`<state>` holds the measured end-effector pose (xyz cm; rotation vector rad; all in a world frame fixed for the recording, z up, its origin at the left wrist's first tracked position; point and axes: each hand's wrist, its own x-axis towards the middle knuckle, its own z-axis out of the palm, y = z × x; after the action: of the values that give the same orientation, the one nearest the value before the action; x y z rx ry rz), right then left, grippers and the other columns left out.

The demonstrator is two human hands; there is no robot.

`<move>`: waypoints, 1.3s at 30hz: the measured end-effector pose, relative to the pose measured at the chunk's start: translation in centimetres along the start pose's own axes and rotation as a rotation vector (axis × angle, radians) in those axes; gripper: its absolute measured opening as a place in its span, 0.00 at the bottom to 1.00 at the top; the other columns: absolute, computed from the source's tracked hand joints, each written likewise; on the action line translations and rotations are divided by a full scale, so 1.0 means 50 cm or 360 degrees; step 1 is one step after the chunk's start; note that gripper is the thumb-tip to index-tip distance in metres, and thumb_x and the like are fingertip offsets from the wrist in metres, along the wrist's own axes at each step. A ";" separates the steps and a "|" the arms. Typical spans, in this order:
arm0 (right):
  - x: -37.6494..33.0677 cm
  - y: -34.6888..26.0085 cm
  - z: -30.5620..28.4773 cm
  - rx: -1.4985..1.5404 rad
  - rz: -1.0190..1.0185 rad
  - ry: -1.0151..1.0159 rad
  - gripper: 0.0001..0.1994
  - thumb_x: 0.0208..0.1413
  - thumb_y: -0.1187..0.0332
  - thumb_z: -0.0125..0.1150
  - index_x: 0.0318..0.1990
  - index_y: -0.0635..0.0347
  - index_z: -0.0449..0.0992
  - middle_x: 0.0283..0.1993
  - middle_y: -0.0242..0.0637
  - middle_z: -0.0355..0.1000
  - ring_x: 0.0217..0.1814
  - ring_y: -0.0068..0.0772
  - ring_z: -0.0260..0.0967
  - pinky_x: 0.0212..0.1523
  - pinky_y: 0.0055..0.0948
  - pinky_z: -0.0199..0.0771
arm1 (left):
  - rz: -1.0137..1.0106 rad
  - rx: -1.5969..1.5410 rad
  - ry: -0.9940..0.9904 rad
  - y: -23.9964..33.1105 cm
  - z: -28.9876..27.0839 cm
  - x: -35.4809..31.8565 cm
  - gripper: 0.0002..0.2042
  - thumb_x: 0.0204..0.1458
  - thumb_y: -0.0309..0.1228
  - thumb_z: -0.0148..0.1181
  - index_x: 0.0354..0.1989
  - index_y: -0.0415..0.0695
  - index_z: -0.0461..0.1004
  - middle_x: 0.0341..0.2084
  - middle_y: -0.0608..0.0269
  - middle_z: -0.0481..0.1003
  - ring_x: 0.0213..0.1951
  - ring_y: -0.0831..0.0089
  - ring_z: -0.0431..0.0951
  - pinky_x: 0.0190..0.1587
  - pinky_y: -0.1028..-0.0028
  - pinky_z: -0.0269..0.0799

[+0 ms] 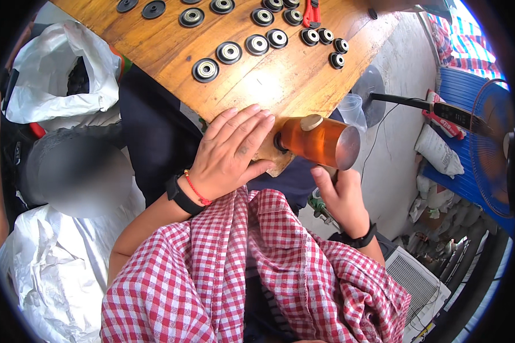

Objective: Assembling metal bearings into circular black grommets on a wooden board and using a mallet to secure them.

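My left hand (pixel 233 146) lies palm down on the near corner of the wooden table (pixel 171 63), its fingers stretched out and nothing in its grasp. In my right hand (pixel 344 197) is a mallet (pixel 312 142) with a translucent amber, barrel-shaped head, fingers closed around the mostly hidden handle. The mallet head is over the table corner, right of my left fingertips. A small black wheel (pixel 279 143) shows at its left end, partly covered; I cannot tell whether they touch. Several black wheels with metal bearings, such as this one (pixel 205 70), lie farther back.
A red tool (pixel 312 14) lies among the wheels. Left of the table, a white sack (pixel 34 74) stands near a partly visible person (pixel 74 171). Beyond the right edge are a clear plastic cup (pixel 352 108) and a fan (pixel 492 143).
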<state>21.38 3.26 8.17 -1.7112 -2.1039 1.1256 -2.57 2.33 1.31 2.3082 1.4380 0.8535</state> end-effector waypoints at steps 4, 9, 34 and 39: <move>-0.049 -0.035 -0.048 0.0573 -0.0188 0.0437 0.15 0.58 0.62 0.57 0.39 0.68 0.70 0.24 0.33 0.68 0.20 0.20 0.62 0.18 0.22 0.59 | 0.0030 -0.0002 0.0082 0.004 0.003 0.009 0.35 0.47 0.48 0.61 0.60 0.40 0.61 0.53 0.58 0.70 0.58 0.64 0.66 0.61 0.61 0.53; -0.019 0.034 0.010 -0.0495 -0.0327 -0.0101 0.19 0.56 0.61 0.58 0.46 0.70 0.70 0.34 0.45 0.72 0.24 0.21 0.66 0.24 0.23 0.67 | -0.0032 0.0015 0.0058 0.017 0.017 0.009 0.37 0.41 0.43 0.66 0.60 0.41 0.60 0.53 0.58 0.69 0.59 0.66 0.66 0.63 0.64 0.52; -0.026 0.030 0.035 0.1040 0.0326 0.0319 0.19 0.62 0.53 0.49 0.42 0.64 0.63 0.25 0.35 0.64 0.18 0.22 0.62 0.17 0.20 0.61 | 0.0278 0.0351 -0.0141 -0.089 -0.056 0.257 0.19 0.46 0.32 0.61 0.47 0.39 0.70 0.52 0.52 0.67 0.54 0.56 0.66 0.56 0.62 0.61; -0.019 0.020 0.050 0.1047 0.0268 0.0338 0.19 0.62 0.54 0.49 0.43 0.64 0.63 0.25 0.34 0.64 0.18 0.22 0.62 0.16 0.20 0.62 | 0.0389 0.0469 -0.0033 -0.110 -0.005 0.270 0.19 0.45 0.36 0.62 0.44 0.39 0.70 0.46 0.54 0.70 0.53 0.60 0.67 0.57 0.62 0.61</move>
<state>20.96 1.38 6.05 -1.5959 -1.2765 1.4029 -2.24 16.80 3.06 2.7477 1.3706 0.7164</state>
